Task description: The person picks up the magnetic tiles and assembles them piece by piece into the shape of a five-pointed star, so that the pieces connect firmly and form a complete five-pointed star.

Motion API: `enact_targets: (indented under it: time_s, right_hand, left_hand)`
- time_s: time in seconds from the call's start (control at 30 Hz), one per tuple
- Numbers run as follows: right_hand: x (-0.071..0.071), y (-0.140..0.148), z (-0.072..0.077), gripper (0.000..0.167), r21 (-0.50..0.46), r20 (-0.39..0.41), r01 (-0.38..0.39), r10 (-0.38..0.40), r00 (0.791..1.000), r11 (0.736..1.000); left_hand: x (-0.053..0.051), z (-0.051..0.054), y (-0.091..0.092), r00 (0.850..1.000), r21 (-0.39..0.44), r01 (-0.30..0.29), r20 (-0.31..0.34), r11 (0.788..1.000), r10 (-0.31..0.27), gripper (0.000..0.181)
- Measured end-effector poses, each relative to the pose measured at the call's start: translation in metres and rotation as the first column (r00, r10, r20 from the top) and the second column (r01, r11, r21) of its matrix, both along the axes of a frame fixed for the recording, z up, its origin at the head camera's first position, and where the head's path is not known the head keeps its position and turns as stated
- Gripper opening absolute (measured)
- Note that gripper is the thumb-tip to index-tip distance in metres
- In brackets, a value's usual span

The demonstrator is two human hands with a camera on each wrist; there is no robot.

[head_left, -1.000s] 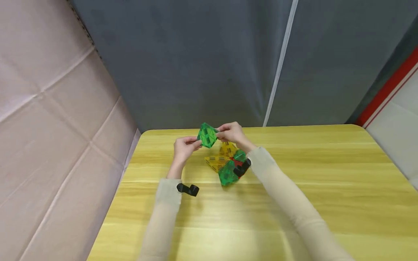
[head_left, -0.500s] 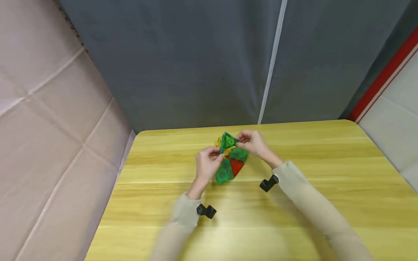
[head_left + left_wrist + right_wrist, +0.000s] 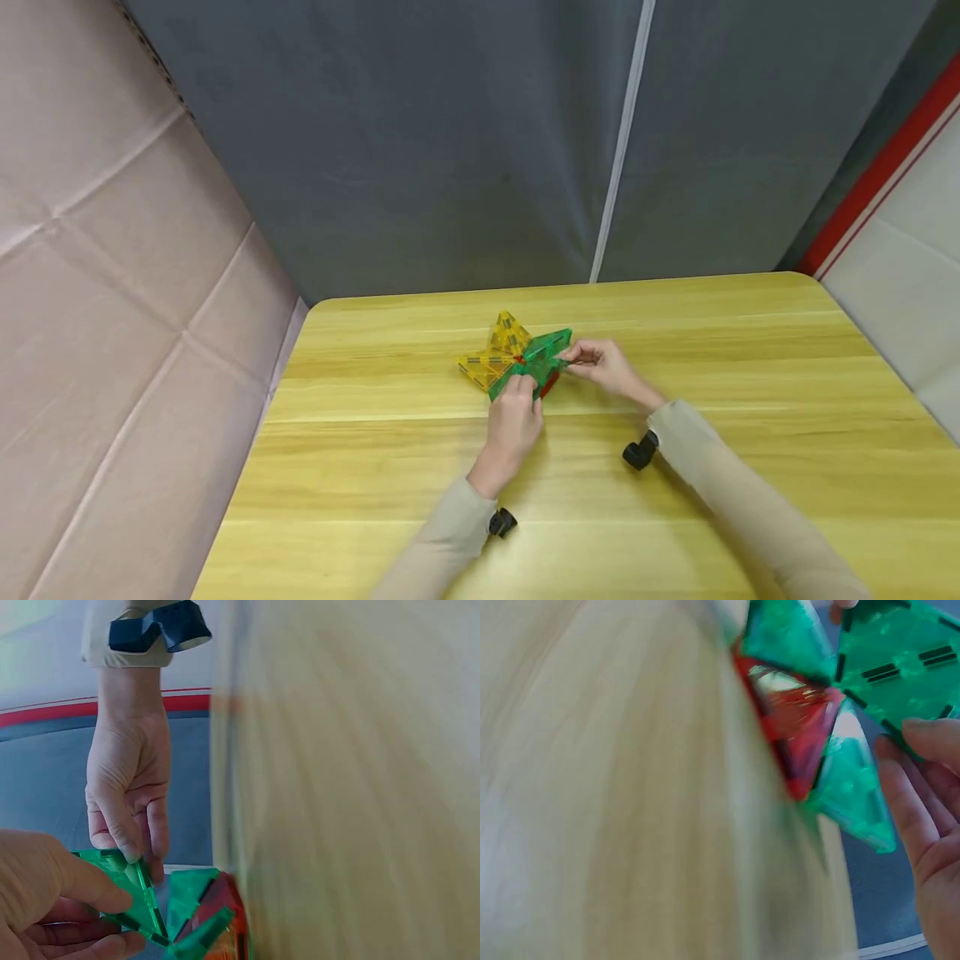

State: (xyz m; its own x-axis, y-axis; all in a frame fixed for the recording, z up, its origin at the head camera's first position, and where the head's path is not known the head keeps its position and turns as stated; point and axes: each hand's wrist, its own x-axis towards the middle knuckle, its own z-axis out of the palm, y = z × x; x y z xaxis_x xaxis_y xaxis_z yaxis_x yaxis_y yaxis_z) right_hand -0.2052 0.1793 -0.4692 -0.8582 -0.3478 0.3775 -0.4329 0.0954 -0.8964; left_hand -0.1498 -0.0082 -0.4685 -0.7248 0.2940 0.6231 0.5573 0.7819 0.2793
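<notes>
Translucent green magnetic tiles (image 3: 900, 667), joined edge to edge, are pinched between my left hand (image 3: 513, 421) and right hand (image 3: 606, 365). In the left wrist view, my left thumb and fingers hold one side of these tiles while my right fingers grip the far side. Beneath them on the table lies a star-like assembly of magnetic tiles. Its yellow points (image 3: 508, 335) stick out behind and to the left. A red tile (image 3: 791, 727) sits between two green points (image 3: 851, 780). The held tiles hide part of the assembly's middle in the head view.
The wooden table (image 3: 360, 467) has its far edge by a grey curtain (image 3: 450, 150). A pale padded wall (image 3: 135, 350) stands at the left. Small black cameras (image 3: 640, 452) are strapped to both wrists.
Both hands have carried the held green tiles from the assembly's far left, across its back, to its near right. The view has shifted slightly.
</notes>
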Motion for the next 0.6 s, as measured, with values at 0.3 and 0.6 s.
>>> enact_targets:
  time_s: [0.3,0.6]
  right_hand:
    - [-0.012,0.007,-0.034,0.019,0.186,-0.135,0.105,-0.081,0.988,0.977]
    - [-0.015,0.004,-0.035,0.028,0.483,-0.316,0.132,0.032,0.948,0.866]
  left_hand:
    - [0.0,-0.008,0.005,0.997,-0.141,-0.064,-0.06,0.988,0.056,0.016]
    - [0.0,-0.013,0.008,0.989,-0.248,-0.148,-0.015,0.957,0.148,0.024]
